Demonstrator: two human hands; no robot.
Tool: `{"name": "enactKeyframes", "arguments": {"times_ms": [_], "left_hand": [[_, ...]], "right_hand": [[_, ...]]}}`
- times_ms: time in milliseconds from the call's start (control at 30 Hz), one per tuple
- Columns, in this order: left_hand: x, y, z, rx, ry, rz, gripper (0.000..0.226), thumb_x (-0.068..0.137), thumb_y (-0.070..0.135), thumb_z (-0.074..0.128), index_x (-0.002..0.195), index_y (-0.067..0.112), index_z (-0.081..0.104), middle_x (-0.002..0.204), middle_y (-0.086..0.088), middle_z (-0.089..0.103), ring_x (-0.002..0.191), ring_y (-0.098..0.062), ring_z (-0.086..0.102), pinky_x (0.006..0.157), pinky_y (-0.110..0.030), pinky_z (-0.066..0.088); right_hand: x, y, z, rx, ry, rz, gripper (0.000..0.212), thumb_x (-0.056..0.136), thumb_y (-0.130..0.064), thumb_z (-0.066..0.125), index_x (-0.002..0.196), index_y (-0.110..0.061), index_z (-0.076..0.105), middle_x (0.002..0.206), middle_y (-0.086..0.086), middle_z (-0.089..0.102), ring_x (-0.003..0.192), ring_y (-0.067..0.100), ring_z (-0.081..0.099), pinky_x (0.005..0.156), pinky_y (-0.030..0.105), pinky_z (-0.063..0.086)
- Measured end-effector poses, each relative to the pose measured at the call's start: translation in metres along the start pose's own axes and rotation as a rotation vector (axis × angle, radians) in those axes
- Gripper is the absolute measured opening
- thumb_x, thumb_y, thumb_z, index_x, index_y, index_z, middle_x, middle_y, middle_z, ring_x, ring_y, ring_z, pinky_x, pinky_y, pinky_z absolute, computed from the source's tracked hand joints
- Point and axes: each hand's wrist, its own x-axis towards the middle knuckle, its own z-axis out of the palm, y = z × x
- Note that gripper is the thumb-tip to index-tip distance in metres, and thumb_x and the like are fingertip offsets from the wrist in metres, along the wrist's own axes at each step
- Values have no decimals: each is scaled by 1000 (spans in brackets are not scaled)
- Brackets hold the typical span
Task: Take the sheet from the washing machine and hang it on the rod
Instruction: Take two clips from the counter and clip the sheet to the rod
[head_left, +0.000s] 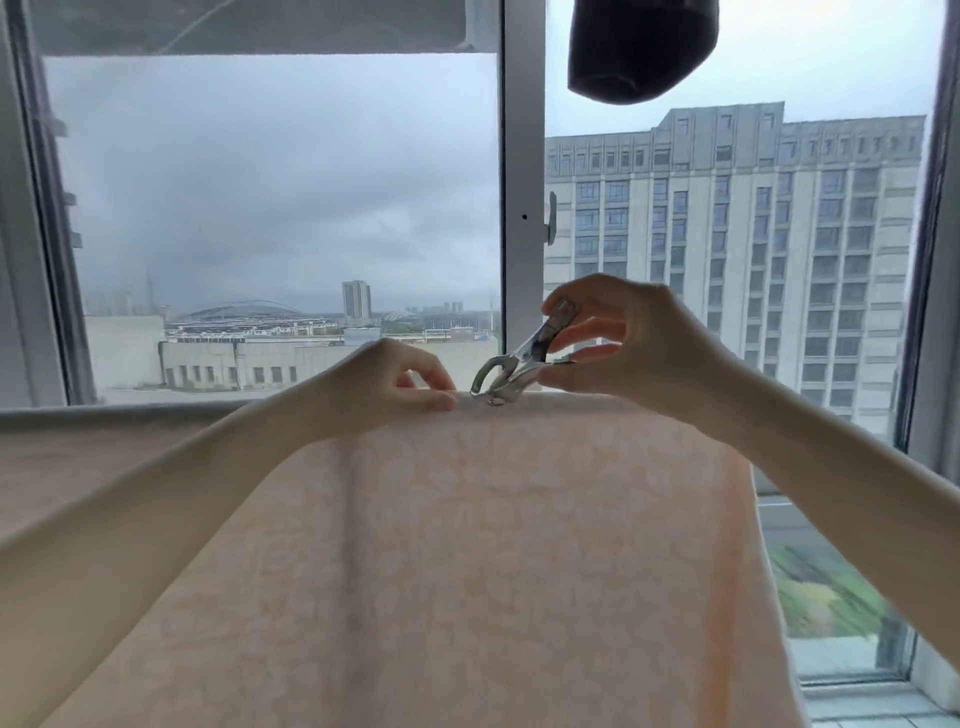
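Sheet: your peach sheet (467, 545) drapes over the rod.
Right hand (631, 338): fingers squeeze a metal clip (511, 364) at its top edge.
Left hand (395, 389): fingers pinch the sheet at the clip's 9 o'clock.

Flat grey daylight is coming in through the window (270, 208) from an overcast sky, throwing only soft shadows down the sheet (467, 545). The wide lens is bending the frame edges, and fine detail is smearing slightly.

The sheet (467, 545) hides the rod beneath its top fold. Its lower part is cut off by the bottom edge. A dark item (641, 49) is cropped at the top.
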Motion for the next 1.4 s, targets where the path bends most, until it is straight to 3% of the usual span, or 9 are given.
{"name": "enactKeyframes", "arguments": {"times_ms": [100, 200, 333, 500, 700, 833, 1000, 1233, 1400], "left_hand": [[-6, -7, -6, 48, -8, -12, 3, 84, 28, 71, 86, 25, 72, 62, 30, 61, 59, 7, 53, 57, -8, 36], [-9, -12, -9, 68, -6, -7, 6, 82, 31, 73, 88, 31, 72, 78, 30, 66, 78, 11, 59, 68, -4, 38], [-9, -12, -2, 96, 16, 11, 14, 76, 33, 79, 86, 33, 69, 78, 22, 67, 79, 11, 59, 70, -3, 37], [-10, -9, 0, 129, 23, 29, 13, 77, 31, 78, 84, 33, 67, 78, 22, 66, 77, 11, 58, 68, -3, 37], [-12, -9, 1, 106, 42, 30, 9, 77, 29, 77, 83, 29, 70, 74, 18, 67, 74, 4, 60, 65, -8, 40], [-14, -8, 1, 159, 38, 27, 12, 78, 31, 76, 85, 35, 68, 76, 21, 66, 75, 5, 60, 65, -9, 38], [-18, -12, 6, 300, 93, 28, 24, 76, 38, 76, 99, 36, 69, 83, 23, 65, 81, 0, 60, 74, -29, 48], [-29, -10, 16, 393, 204, 95, 30, 79, 36, 74, 108, 34, 65, 91, 21, 61, 81, -7, 61, 77, -37, 52], [-44, -11, 14, 419, 261, 113, 43, 81, 30, 74, 122, 23, 63, 111, 10, 65, 96, -13, 63, 84, -38, 53]], "right_hand": [[7, -8, 3, -113, -74, -23, 60, 47, -42, 86, 101, -23, 68, 91, -5, 74, 88, 6, 70, 86, 33, 57], [14, -13, -1, -121, -130, -8, 64, 44, -34, 83, 103, -14, 71, 89, -4, 76, 84, 6, 72, 86, 25, 56], [22, -24, -9, -214, -92, 28, 69, 40, -32, 82, 105, -12, 72, 91, -3, 75, 77, 1, 71, 79, 15, 54], [26, -24, 0, -399, -126, 64, 74, 36, -43, 80, 103, -15, 74, 94, -1, 75, 83, 7, 70, 91, 29, 54], [29, -16, 9, -432, -174, 73, 70, 40, -46, 81, 103, -17, 74, 92, -3, 75, 84, 11, 71, 88, 33, 56], [27, -11, 12, -478, -226, 51, 70, 55, -36, 87, 117, -13, 66, 101, 0, 73, 92, 16, 68, 90, 37, 54], [19, -7, 12, -502, -224, 22, 82, 66, -33, 83, 138, -14, 47, 126, 0, 61, 96, 12, 63, 88, 25, 49], [-4, -5, 20, -520, -193, -26, 92, 73, -38, 79, 148, -21, 28, 137, 5, 51, 117, 17, 54, 98, 35, 47], [-14, -14, 20, -593, -115, -95, 83, 82, -32, 73, 149, -20, 27, 148, 2, 39, 132, 17, 40, 100, 21, 27]]}}
